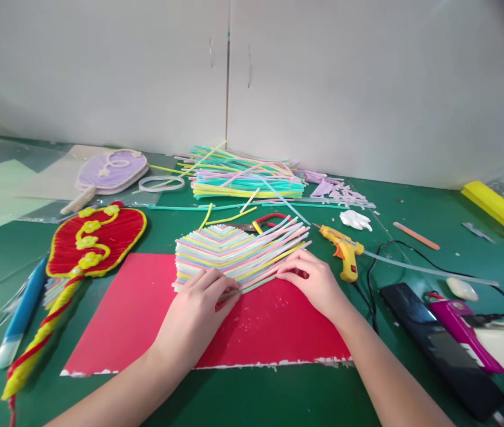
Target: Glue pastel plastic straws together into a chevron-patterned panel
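Note:
A striped panel (pixel 220 255) of pastel pipe cleaners lies on a red sheet (pixel 278 326), its rows meeting in a V pattern. The rows run up to the right, where the ends stick out loose and uneven. My left hand (pixel 201 305) has thumb and fingers pinched on the pale green pipe cleaner (pixel 256 285) at the panel's lower edge. Farther right, my right hand (pixel 309 276) pinches the same lower edge near its right part. My fingers partly cover the strip. Red-handled pliers (pixel 272 220) lie behind the panel, partly hidden.
A yellow glue gun (pixel 345 249) with its black cord lies to the right, near a black phone-like device (pixel 439 350) and a purple tool (pixel 465 332). A red fan (pixel 96 243) and a lilac fan (pixel 112 172) are left. Bundled pipe cleaners (pixel 247 172) lie against the wall.

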`<action>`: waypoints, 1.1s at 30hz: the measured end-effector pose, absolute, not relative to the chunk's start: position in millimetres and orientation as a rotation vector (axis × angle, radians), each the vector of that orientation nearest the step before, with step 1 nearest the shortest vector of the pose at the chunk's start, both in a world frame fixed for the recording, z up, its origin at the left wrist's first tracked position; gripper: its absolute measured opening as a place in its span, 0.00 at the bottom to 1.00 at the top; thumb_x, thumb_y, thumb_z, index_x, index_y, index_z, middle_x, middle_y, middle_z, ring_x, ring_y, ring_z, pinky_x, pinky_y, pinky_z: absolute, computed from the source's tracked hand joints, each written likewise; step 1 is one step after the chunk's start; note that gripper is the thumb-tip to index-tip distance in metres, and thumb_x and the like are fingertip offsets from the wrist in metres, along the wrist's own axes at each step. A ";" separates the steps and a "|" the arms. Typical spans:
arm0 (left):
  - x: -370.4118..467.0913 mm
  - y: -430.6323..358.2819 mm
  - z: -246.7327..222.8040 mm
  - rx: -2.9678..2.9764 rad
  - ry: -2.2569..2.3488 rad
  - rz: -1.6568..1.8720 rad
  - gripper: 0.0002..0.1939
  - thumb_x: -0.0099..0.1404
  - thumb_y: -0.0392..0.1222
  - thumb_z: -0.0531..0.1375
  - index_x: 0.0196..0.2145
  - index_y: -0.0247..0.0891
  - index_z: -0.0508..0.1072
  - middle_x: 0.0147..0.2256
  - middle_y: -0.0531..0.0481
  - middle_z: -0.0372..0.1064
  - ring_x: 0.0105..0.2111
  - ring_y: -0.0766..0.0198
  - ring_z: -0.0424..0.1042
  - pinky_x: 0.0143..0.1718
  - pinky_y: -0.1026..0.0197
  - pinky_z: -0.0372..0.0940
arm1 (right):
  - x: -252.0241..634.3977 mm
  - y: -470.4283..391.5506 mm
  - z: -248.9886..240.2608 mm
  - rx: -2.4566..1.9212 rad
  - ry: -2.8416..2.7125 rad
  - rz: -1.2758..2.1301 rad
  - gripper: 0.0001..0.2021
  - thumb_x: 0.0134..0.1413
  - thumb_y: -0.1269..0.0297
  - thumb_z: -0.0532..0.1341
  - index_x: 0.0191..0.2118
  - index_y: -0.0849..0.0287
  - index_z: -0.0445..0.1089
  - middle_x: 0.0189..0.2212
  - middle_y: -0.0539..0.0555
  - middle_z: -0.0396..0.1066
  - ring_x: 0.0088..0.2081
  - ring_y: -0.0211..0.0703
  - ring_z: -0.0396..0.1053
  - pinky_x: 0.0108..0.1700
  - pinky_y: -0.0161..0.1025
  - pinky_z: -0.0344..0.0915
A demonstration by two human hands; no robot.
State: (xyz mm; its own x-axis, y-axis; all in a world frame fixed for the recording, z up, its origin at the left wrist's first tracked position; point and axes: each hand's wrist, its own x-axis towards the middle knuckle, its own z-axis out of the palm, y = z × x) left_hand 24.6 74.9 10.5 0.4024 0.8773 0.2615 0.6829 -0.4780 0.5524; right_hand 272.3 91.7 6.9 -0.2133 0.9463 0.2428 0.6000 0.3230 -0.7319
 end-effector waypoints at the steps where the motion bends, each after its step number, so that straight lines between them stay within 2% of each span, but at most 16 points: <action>1: 24.4 74.6 10.9 2.298 1.347 0.748 0.08 0.68 0.41 0.54 0.35 0.40 0.72 0.35 0.51 0.69 0.35 0.62 0.69 0.35 0.60 0.66 | 271.8 91.6 6.7 -1.357 -1.916 0.641 0.02 0.54 0.67 0.64 0.32 0.54 0.74 0.31 0.49 0.68 0.34 0.38 0.67 0.36 0.36 0.65; 10: 24.2 75.6 10.6 2.279 1.344 0.742 0.08 0.68 0.40 0.53 0.35 0.40 0.72 0.35 0.51 0.69 0.35 0.62 0.69 0.35 0.59 0.66 | 269.2 92.1 7.5 -1.305 -1.941 0.537 0.03 0.54 0.69 0.63 0.32 0.53 0.74 0.30 0.50 0.68 0.36 0.39 0.68 0.40 0.37 0.66; 18: 24.1 75.2 9.8 2.255 1.348 0.734 0.08 0.68 0.41 0.53 0.36 0.41 0.72 0.36 0.51 0.70 0.35 0.62 0.69 0.36 0.59 0.66 | 274.3 95.1 6.2 -1.213 -2.027 0.399 0.08 0.55 0.69 0.63 0.38 0.50 0.77 0.32 0.51 0.69 0.38 0.41 0.67 0.44 0.41 0.67; 33: 24.6 76.0 11.7 2.258 1.373 0.727 0.10 0.68 0.42 0.53 0.35 0.40 0.73 0.35 0.50 0.70 0.35 0.62 0.70 0.36 0.60 0.67 | 279.9 99.1 -2.0 -1.250 -2.005 0.471 0.05 0.55 0.65 0.63 0.34 0.49 0.78 0.33 0.51 0.69 0.39 0.42 0.68 0.42 0.43 0.68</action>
